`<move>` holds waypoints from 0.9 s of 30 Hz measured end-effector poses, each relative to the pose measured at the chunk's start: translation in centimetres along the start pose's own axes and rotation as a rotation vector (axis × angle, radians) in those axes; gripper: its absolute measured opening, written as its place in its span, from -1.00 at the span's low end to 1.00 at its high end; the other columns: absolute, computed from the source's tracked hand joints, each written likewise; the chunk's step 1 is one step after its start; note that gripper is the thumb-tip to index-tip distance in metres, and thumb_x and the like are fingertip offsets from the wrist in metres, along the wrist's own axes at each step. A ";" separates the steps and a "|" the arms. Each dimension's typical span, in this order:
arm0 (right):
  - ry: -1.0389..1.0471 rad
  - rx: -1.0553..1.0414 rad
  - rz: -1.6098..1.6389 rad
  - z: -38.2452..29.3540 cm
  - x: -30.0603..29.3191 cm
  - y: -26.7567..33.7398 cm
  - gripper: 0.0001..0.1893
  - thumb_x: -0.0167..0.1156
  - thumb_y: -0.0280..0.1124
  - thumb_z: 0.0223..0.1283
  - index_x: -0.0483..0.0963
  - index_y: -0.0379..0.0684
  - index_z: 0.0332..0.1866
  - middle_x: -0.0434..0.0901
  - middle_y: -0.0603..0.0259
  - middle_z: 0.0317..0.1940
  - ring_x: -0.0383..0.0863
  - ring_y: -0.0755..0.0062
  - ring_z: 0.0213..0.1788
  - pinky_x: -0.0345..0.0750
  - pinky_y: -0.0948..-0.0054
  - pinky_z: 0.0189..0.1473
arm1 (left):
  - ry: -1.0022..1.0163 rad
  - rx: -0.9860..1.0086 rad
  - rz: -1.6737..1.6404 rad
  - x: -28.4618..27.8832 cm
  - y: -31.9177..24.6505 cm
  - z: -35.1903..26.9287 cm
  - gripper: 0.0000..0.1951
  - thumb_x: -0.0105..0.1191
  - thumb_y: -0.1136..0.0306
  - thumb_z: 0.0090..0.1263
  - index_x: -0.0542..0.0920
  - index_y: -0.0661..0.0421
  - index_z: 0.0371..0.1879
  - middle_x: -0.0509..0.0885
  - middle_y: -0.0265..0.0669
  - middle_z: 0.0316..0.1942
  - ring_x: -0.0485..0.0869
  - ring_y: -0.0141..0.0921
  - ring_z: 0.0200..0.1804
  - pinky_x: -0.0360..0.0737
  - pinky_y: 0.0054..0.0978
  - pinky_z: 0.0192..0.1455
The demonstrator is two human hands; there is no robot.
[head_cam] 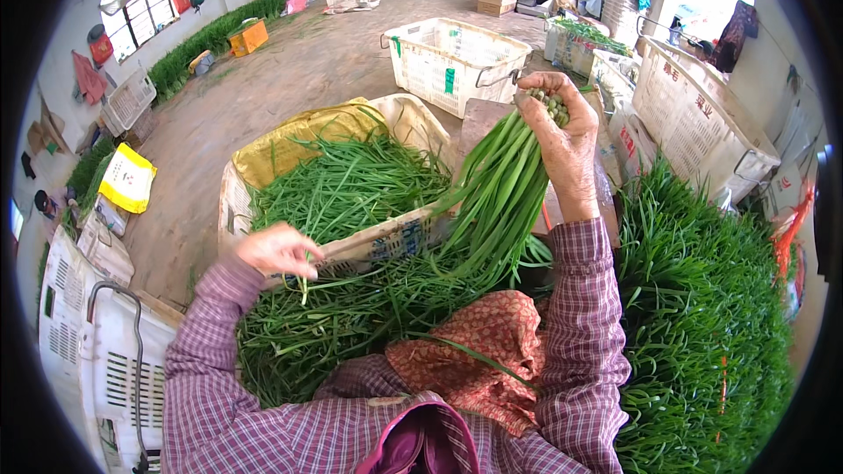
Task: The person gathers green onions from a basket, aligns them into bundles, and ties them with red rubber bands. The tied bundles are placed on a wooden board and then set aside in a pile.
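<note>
My right hand [560,125] is raised and grips a bunch of long flat green leaves, likely garlic chives [504,184], by the stem ends, with the leaves hanging down. Over the near left edge of a white plastic crate [234,204] is my left hand [280,251], slightly blurred, with a thin pale stem [304,289] at its fingers. The crate holds loose green leaves [349,187] and a yellow woven sack [309,135]. More loose leaves [316,336] lie between the crate and my lap, beside a red patterned cloth [477,349].
An off-white crate [454,62] with wire handles stands beyond. Large crates [698,112] stand at the right, above a dense mass of green leaves [705,316]. Another white crate [118,368] is at the lower left. A person [49,207] is at the far left; others are in the background.
</note>
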State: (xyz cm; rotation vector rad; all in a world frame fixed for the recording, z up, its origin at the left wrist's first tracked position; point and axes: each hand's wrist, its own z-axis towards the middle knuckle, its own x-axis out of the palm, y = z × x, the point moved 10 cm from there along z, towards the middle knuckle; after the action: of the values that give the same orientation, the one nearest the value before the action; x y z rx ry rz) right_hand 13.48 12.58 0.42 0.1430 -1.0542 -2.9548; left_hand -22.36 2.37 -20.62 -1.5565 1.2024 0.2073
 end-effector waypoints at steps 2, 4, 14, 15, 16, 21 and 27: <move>0.076 0.083 0.073 -0.6 1.2 -0.2 -0.79 0.27 -0.47 0.24 0.61 -0.23 -0.04 0.60 0.46 -0.26 0.49 0.74 -0.23 0.47 0.63 -0.11 | -0.143 0.117 -0.236 -4.0 -4.9 -0.9 -0.45 0.36 0.16 0.33 0.59 0.21 0.23 0.77 -0.20 -0.29 0.75 -0.38 -0.24 0.69 -0.42 -0.07; 0.162 0.144 0.132 -0.7 2.5 -0.2 -0.77 0.29 -0.48 0.26 0.61 -0.22 0.00 0.58 0.48 -0.23 0.47 0.78 -0.24 0.46 0.68 -0.11 | -0.369 0.287 -0.357 -7.5 -11.6 -0.6 -0.48 0.33 0.20 0.34 0.59 0.20 0.22 0.76 -0.18 -0.17 0.74 -0.40 -0.11 0.67 -0.40 0.06; 0.295 0.204 0.523 -2.6 9.7 1.4 -0.77 0.31 -0.52 0.25 0.61 -0.27 0.00 0.66 0.32 -0.14 0.62 0.58 -0.12 0.57 0.55 -0.01 | -0.361 0.714 -0.785 -6.9 -23.6 5.7 -0.20 0.45 0.06 0.19 0.43 0.12 0.39 0.54 -0.24 0.17 0.52 -0.40 0.26 0.46 -0.41 0.36; 0.307 0.160 0.431 -2.5 9.8 1.2 -0.78 0.32 -0.49 0.24 0.63 -0.27 -0.03 0.67 0.32 -0.13 0.62 0.56 -0.10 0.56 0.51 0.02 | -0.313 0.731 -0.887 -6.4 -23.6 6.7 -0.19 0.46 0.07 0.18 0.41 0.13 0.39 0.51 -0.24 0.20 0.49 -0.40 0.28 0.43 -0.42 0.38; 0.326 0.189 0.446 -2.4 10.7 0.7 -0.80 0.33 -0.45 0.22 0.65 -0.27 -0.08 0.67 0.32 -0.16 0.61 0.51 -0.09 0.55 0.46 0.05 | -0.260 0.607 -0.927 -5.8 -22.6 7.4 -0.15 0.48 0.10 0.16 0.33 0.15 0.39 0.47 -0.25 0.22 0.47 -0.39 0.30 0.42 -0.41 0.38; 0.249 0.016 0.203 -2.1 12.2 0.6 -0.72 0.36 -0.23 0.27 0.65 -0.24 -0.09 0.69 0.11 -0.25 0.65 0.31 -0.19 0.55 0.33 -0.02 | -0.105 0.644 -1.230 -3.9 -20.2 10.1 -0.13 0.46 0.35 0.15 0.21 0.09 0.42 0.42 -0.28 0.23 0.45 -0.36 0.34 0.52 -0.35 0.34; 0.505 -0.103 -0.035 -1.2 13.8 0.1 -0.45 0.07 0.11 0.44 0.59 -0.23 0.09 0.68 -0.09 -0.12 0.64 0.03 0.08 0.57 0.11 0.07 | -0.215 0.432 -1.075 -3.6 -19.2 9.6 -0.26 0.43 0.39 0.08 0.41 0.25 0.30 0.66 -0.14 0.05 0.65 -0.29 0.13 0.66 -0.28 0.21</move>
State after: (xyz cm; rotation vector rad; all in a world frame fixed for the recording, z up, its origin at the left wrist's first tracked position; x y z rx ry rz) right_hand -0.12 11.31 -1.56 0.8567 -0.8289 -2.7536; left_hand -5.15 9.91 -9.67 -1.5299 0.1141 -0.5431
